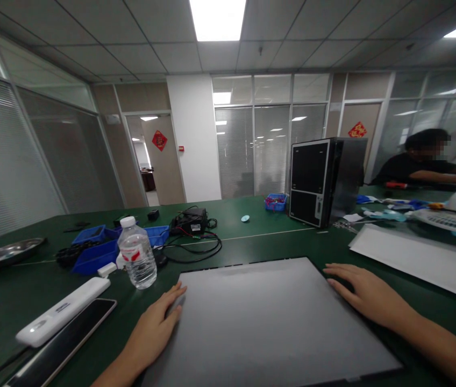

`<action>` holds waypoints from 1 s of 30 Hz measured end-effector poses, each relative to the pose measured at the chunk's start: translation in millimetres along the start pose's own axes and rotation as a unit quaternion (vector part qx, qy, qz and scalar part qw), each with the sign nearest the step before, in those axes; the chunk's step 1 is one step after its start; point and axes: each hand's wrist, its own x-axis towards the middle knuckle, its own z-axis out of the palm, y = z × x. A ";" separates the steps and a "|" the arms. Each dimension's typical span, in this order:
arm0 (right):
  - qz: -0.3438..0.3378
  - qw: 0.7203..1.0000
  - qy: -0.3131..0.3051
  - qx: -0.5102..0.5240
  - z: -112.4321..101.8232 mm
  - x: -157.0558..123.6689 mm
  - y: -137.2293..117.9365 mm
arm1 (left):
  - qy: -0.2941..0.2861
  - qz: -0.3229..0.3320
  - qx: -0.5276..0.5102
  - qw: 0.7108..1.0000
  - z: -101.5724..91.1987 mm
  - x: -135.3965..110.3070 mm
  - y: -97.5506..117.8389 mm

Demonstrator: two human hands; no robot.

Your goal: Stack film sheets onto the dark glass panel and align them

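Observation:
A large flat grey panel [276, 317] with a thin black border, like a screen panel, lies on the green table in front of me. At its left edge is my left hand [157, 322], its fingers stretched forward and the fingertips touching the rim. Along the opposite edge rests my right hand [367, 293], palm down with fingers extended and thumb apart. Neither hand is wrapped around anything. A clear water bottle [137, 258] with a white cap stands just beyond my left hand.
On the left lie a long white device [64, 312], a dark flat bar [64, 344] and a metal tray [6, 252]. Blue bins [97, 258] and a black adapter [190, 220] with cables sit behind. A computer tower [327, 183] and white sheet [417, 258] are right; a person [417, 161] sits beyond.

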 end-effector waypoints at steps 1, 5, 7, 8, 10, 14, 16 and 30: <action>0.019 0.999 0.013 -0.023 1.6 1.2 10.7 | 0.001 0.002 -0.001 1.000 -0.9 -0.4 0.8; 0.123 0.989 0.031 -0.075 8.8 -0.5 64.9 | 0.001 0.005 -0.001 1.000 -3.4 -2.3 2.9; 0.206 0.973 0.031 -0.095 13.9 -5.1 91.4 | -0.001 0.005 0.002 1.000 -4.0 -3.0 3.8; 0.248 0.963 0.030 -0.104 16.7 -7.8 102.5 | 0.000 0.004 0.004 1.000 -4.3 -3.3 4.4; 0.310 0.944 0.025 -0.111 21.9 -12.8 119.0 | 0.002 0.003 0.008 1.000 -5.2 -3.7 5.7; 0.334 0.937 -0.001 -0.098 26.1 -16.1 130.3 | 0.004 0.001 0.016 1.000 -7.9 -5.2 8.4; 0.322 0.942 -0.005 -0.096 24.5 -14.4 130.2 | 0.006 0.001 0.019 1.000 -9.2 -6.2 9.3; 0.204 0.976 -0.003 -0.074 11.6 -12.2 117.1 | 0.031 0.013 0.029 0.999 -10.6 -5.7 11.4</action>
